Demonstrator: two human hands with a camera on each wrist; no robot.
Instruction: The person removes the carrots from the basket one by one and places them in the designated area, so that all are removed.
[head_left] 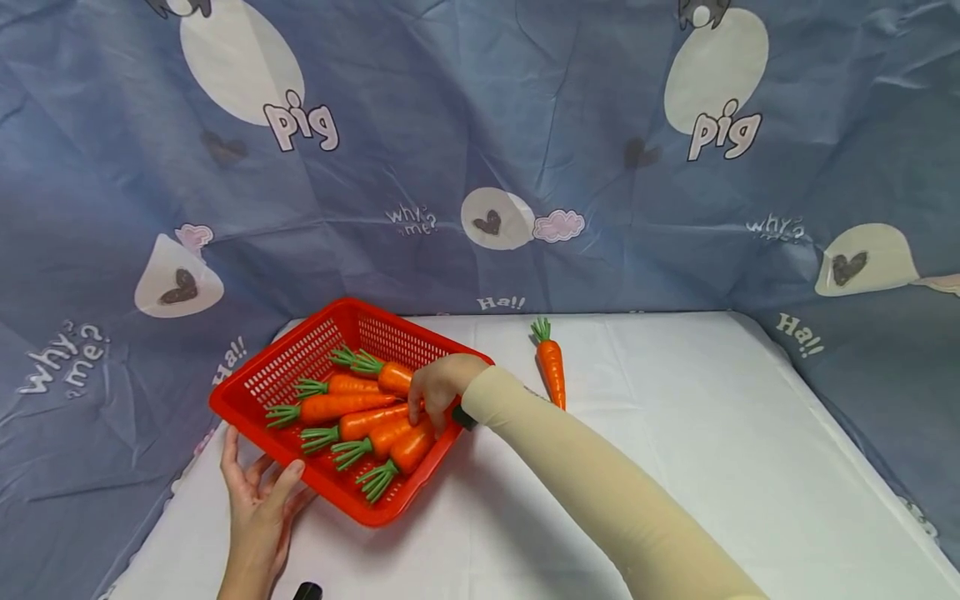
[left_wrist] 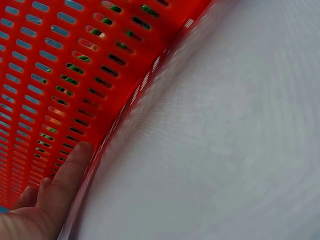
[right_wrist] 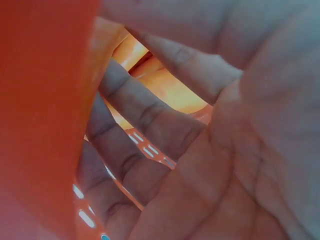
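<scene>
A red plastic basket [head_left: 341, 504] with perforated walls holds several orange carrots [head_left: 348, 408] with green tops. My left hand [head_left: 258, 508] is at its near left side, thumb tip at the rim. In the left wrist view, extended fingers [left_wrist: 65, 180] rest against the outside of the perforated wall [left_wrist: 30, 100]. My right hand [head_left: 438, 387] reaches over the right rim into the basket, fingers pointing down among the carrots. In the right wrist view its fingers [right_wrist: 145, 112] bend round behind a large, close orange carrot [right_wrist: 45, 120]; their tips are hidden.
One carrot [head_left: 551, 367] lies apart on the white tabletop [head_left: 675, 467], right of the basket. A blue printed cloth [head_left: 450, 150] hangs behind the table. Small dark objects show beside the right wrist and at the bottom edge near the left wrist.
</scene>
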